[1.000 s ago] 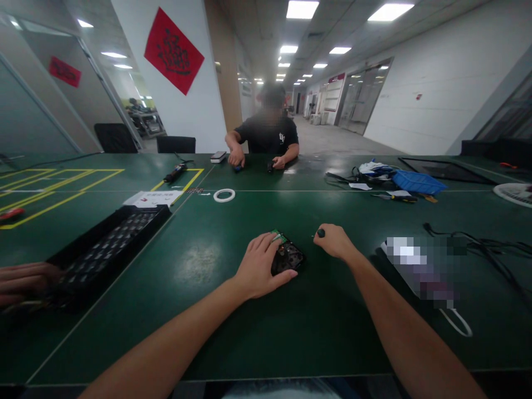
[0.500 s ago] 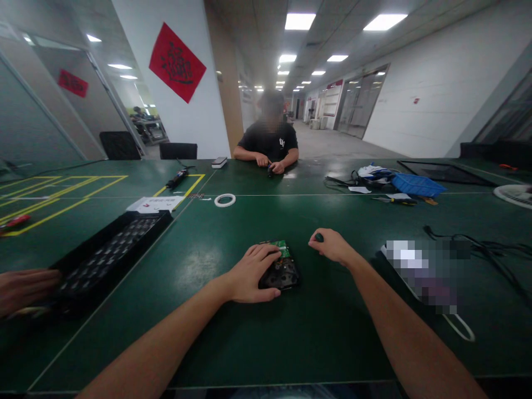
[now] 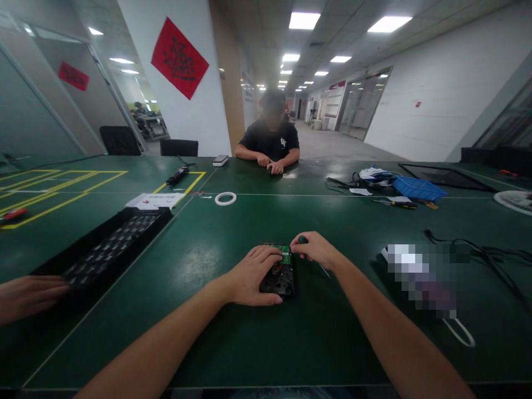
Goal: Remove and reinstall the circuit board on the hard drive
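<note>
A small black device with a green circuit board [image 3: 281,273] lies on the green table [image 3: 233,338] in front of me. My left hand [image 3: 249,275] rests on its left side, fingers curled over it and holding it down. My right hand [image 3: 316,249] is closed around a small screwdriver [image 3: 302,240] with a dark round handle, right at the device's far right corner. The thin shaft shows below the hand, slanting toward the table.
A black slotted tray [image 3: 112,241] lies at the left, with another person's hand [image 3: 29,296] at its near end. A person sits across the table. A white tape ring [image 3: 225,198], blue bin [image 3: 418,187], cables [image 3: 482,252] and a blurred flat object [image 3: 419,274] lie around.
My right hand has moved left with the screwdriver until it reaches the device. My left hand turned the device slightly and drew it a little nearer. The person opposite brought both hands together.
</note>
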Tool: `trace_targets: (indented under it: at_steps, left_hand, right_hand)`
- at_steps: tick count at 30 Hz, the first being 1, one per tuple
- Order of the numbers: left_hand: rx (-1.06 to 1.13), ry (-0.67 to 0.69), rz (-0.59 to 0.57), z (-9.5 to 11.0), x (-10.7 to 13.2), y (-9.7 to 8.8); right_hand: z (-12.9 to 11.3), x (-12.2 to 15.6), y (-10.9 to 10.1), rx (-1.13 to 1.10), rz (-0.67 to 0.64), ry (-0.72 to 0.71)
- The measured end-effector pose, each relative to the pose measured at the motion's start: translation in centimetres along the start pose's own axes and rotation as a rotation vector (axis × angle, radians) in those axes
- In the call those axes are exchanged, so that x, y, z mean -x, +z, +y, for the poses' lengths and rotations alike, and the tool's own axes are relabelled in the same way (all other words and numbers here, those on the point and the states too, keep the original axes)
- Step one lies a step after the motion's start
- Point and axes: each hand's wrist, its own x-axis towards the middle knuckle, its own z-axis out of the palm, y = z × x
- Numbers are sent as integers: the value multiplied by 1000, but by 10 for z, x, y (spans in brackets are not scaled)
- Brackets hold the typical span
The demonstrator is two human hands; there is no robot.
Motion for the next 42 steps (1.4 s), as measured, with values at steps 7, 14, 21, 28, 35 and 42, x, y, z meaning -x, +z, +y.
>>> trace_targets:
  at_steps: [7,14,21,28,35,42]
  left_hand:
    - [26,18,5,1,-1,-2]
    - [19,14,17,0,0,-1]
    - [4,17,10,2,-1,-2]
    - [-20,5,10,3,0,-1]
    - [-7,6,4,1,-1,0]
    - [-35,10,-8,1,-2,0]
  right_hand:
    - [-1,-6,10,-126,-97,70]
    - [2,-8,15,-187,-86,122]
    - [6,-9,20,-233,-62,135]
    - [-1,1,-12,-318,-20,20]
    - [-24,14,-26,-713,184,-235]
    - [-24,0,18,-661,218,-350]
